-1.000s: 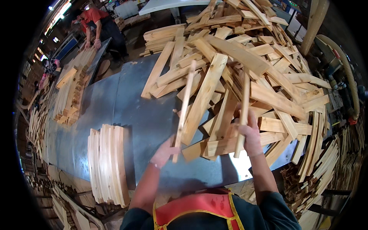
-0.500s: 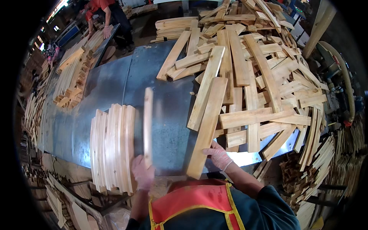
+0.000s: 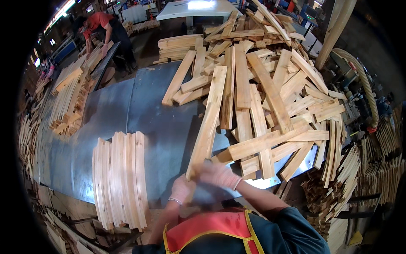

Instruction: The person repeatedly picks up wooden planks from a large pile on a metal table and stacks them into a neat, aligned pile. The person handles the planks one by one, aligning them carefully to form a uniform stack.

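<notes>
My left hand (image 3: 182, 189), in a pale work glove, is closed around the near end of a long wooden board (image 3: 204, 137). The board is tilted on edge and points away from me, against the left side of a loose heap of boards (image 3: 264, 114). My right hand (image 3: 219, 174), also gloved, is beside that same near end. Motion smears its fingers, so its grip cannot be made out. Left of my hands, a neat row of boards (image 3: 120, 178) lies side by side on the dark metal table (image 3: 158, 122), their near ends reaching its front edge.
Another person (image 3: 99, 27) in a red top bends over boards at the far left. A stepped stack of boards (image 3: 69, 99) is at the table's left. More wood (image 3: 334, 199) is piled at the lower right, near a ribbed hose (image 3: 366, 80).
My left hand has moved right from beside the row, and the narrow board it held is out of it. It now grips the right-hand board, whose near end has swung left. The view has shifted.
</notes>
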Tool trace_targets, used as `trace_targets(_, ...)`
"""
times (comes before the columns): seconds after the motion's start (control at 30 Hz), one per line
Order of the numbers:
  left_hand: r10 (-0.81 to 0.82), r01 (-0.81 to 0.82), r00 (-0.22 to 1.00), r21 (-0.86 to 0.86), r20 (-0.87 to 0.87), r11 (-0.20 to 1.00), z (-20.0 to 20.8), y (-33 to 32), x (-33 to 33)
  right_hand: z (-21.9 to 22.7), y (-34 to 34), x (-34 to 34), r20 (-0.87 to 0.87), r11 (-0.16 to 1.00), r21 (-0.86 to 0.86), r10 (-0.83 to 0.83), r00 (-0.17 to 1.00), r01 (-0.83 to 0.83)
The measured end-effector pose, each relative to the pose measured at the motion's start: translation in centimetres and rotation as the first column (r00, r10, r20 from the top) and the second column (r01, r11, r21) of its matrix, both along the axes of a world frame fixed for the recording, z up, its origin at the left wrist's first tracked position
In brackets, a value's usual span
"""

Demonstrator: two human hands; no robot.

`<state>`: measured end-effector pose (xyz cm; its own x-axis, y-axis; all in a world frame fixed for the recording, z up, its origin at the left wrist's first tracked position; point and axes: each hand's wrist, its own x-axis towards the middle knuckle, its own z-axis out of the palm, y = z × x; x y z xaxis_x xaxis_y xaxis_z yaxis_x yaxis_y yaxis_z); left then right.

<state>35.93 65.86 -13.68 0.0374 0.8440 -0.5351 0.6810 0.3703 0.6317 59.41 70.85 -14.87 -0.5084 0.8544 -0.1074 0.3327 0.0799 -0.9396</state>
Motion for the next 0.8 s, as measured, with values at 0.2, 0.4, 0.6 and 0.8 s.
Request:
trace_targets(0.2,0.427,-0.424,0.901,-0.055,0.078,0.904,2.3,-3.6,-2.4,9.4,15.2,8.7,0.370,0.602,0.726,-0.749,0.549,0.332)
trace_targets(0.4,0.325,-0.091,0.574,0.336,-0.752,0.937,-0.5,-9.6,-11.8,7.2,20.7,12.1,0.558,0.672,0.563,-0.738,0.379,0.480)
trace_targets(0.6,0.199,-0.107,0.505,0.168,-0.840,0.980,-1.7,-9.9,-14.2,4.9,13.1,13.5,-0.283,0.715,-0.289,-0.699,0.656,0.637)
trace_targets(0.8,0.043,0.062,0.925,0.262,-0.377,0.963,4.7,-3.9,-5.0,6.4,-2.7,8.0,-0.658,0.711,-0.691,-0.546,0.519,-0.130)
